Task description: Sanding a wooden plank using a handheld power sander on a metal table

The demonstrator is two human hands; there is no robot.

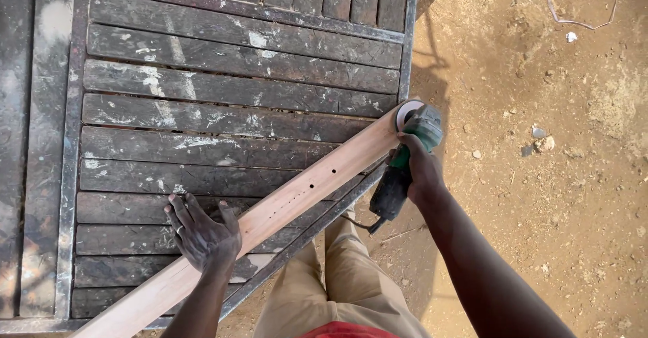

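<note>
Head view: the wooden plank (270, 220) lies diagonally across the slatted bench (223, 88), from 7 to 2 o'clock. Left hand (202, 233) presses flat on it, fingers spread; right hand (420, 169) wraps the green sander (408, 159) — its disc at the plank's far end.

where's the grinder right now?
In the head view, the green angle grinder is right of centre in the right hand, its disc at the far end of the wooden plank, by the slatted workbench's right edge.

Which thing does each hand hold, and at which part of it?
The right hand grips the green angle grinder around its body. The left hand holds nothing; it presses flat on the wooden plank, toward its near end.
</note>
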